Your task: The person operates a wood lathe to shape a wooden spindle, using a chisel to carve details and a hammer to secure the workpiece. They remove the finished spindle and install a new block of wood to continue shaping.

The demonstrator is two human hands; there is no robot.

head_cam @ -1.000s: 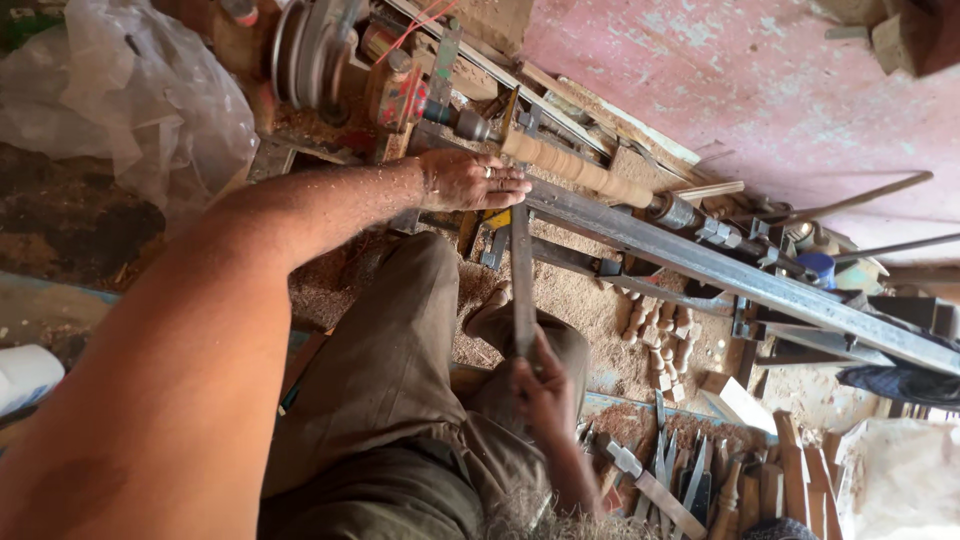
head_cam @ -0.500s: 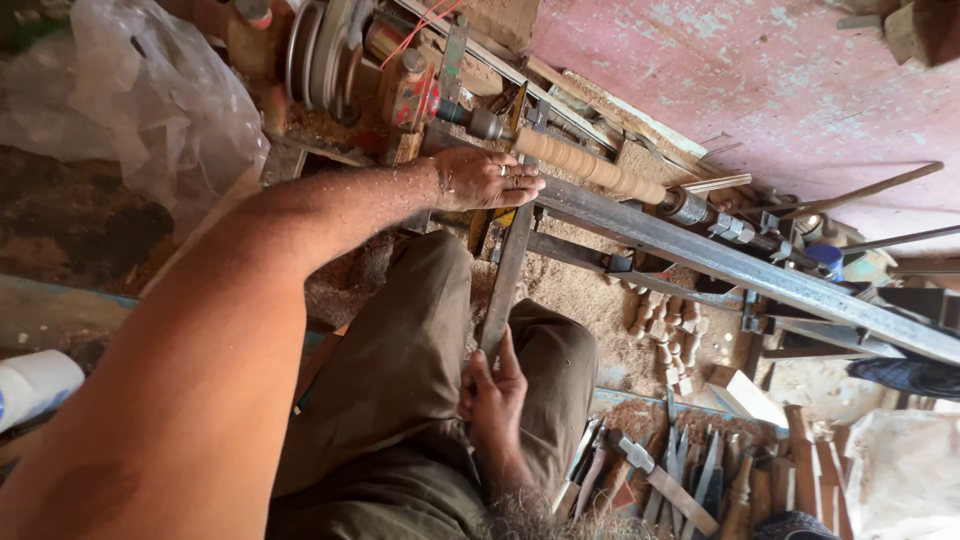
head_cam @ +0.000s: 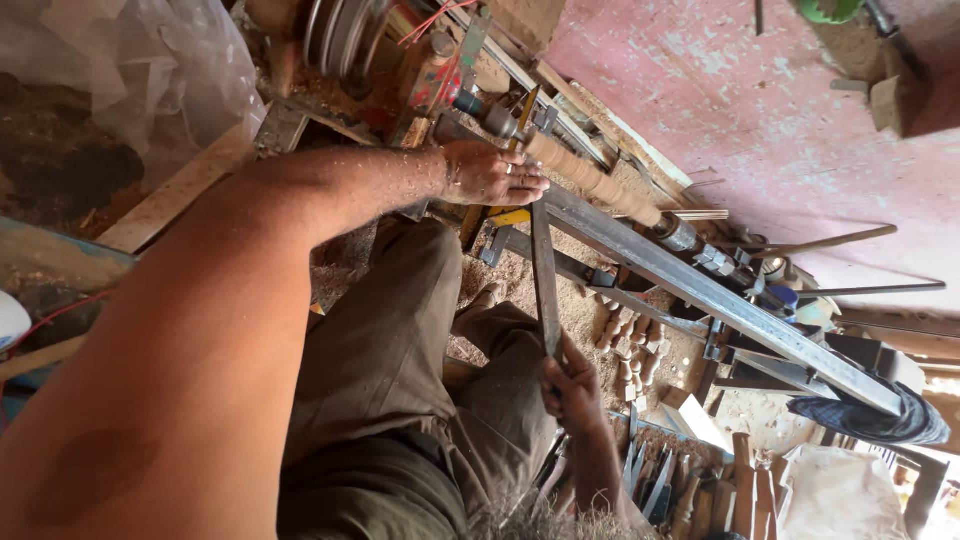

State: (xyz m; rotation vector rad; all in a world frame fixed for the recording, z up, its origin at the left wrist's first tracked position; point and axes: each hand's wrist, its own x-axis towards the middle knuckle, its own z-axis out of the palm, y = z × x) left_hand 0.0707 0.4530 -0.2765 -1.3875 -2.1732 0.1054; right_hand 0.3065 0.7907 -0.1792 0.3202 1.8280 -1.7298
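**Turning a wooden spindle on a lathe: tool held against the work**

Head view. The person sat at a lathe, looking down past their own knees. The left hand (head_cam: 492,172) lay palm down over the front end of a long flat chisel (head_cam: 545,275), its fingers closed over the blade where it crossed the steel rail (head_cam: 700,290) that served as a rest. The right hand (head_cam: 572,385) was clenched round the chisel's near end, low by the right knee. The chisel ran up from that hand to the rail, its tip just at the wooden spindle (head_cam: 590,180); whether tip and wood touched could not be told, as the left hand covered the spot. The spindle, pale and already cut into beads and rings, was mounted between the pulley end (head_cam: 345,35) at upper left and the far support (head_cam: 685,235), lying just behind the rail. Sawdust (head_cam: 520,290) covered the floor beneath and clung to the left forearm. Small turned pieces (head_cam: 630,345) lay in the dust under the rail; spare chisels (head_cam: 650,485) lay beside the right forearm. A clear plastic bag (head_cam: 150,70) sat at upper left, and a pink wall (head_cam: 760,120) rose behind the lathe.

Judged from this, the step in hand was shaping the spindle's left end. Any further cut would call for steady downward pressure from the left hand and fine steering from the right.
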